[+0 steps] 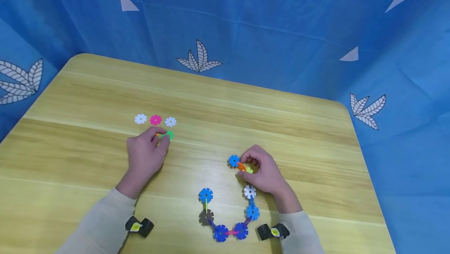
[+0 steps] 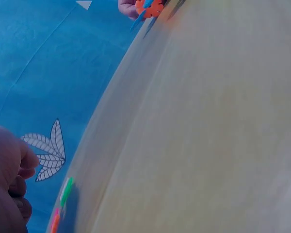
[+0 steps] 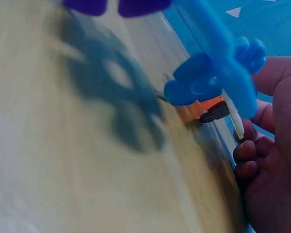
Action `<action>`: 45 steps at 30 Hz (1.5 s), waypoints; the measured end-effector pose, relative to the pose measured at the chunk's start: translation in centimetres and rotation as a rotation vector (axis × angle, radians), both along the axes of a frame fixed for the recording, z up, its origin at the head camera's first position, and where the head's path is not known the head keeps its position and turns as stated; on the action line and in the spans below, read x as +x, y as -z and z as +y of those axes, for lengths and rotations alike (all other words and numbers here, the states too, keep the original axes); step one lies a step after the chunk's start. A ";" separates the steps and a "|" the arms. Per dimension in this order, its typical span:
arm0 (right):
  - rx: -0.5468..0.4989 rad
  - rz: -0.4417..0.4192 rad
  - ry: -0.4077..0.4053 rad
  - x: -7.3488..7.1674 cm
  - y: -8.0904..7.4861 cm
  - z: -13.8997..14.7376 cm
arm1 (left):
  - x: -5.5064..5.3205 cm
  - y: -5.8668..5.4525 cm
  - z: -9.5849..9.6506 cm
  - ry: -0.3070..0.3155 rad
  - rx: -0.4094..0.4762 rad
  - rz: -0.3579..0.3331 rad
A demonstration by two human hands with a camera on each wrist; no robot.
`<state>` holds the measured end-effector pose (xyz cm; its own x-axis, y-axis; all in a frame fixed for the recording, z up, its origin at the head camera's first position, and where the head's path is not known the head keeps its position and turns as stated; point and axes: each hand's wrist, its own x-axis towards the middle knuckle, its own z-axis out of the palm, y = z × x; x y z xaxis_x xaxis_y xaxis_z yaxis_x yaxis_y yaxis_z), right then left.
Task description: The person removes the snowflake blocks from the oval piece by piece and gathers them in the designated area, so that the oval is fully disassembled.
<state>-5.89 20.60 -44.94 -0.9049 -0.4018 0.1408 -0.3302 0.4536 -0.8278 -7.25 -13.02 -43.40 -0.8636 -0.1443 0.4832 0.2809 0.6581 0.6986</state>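
Observation:
My right hand [image 1: 261,170] pinches an orange snowflake disc [image 1: 241,166] between thumb and fingers. A blue disc [image 1: 233,161] is attached on one side of it and a yellow-green disc [image 1: 249,170] shows by the fingers. Below curves a chain of interlocked discs [image 1: 220,233], ending in a blue disc [image 1: 206,195] and a white disc [image 1: 250,191]; whether it joins the held piece, I cannot tell. My left hand [image 1: 147,150] has its thumb and index fingertips at a green disc [image 1: 170,135]. An orange disc [image 1: 158,135] is partly hidden by that hand.
Beyond the left hand, a white disc [image 1: 140,118], a pink disc [image 1: 156,120] and another white disc [image 1: 170,121] lie in a row. Everything rests on a wooden table [image 1: 281,121] with a blue curtain [image 1: 225,11] behind. Each wrist wears a black camera [image 1: 140,226].

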 end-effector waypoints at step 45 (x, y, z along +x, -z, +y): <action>-0.124 0.018 0.069 0.2 -0.5 -1.7 | 0.3 0.8 9.2 0.583 -0.261 -0.300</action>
<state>-5.64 18.87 -44.43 -0.9264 -0.3177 0.2022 -0.3175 0.3704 -0.8729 -6.93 -3.87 -44.24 -0.8659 0.4711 0.1679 0.4591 0.6155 0.6407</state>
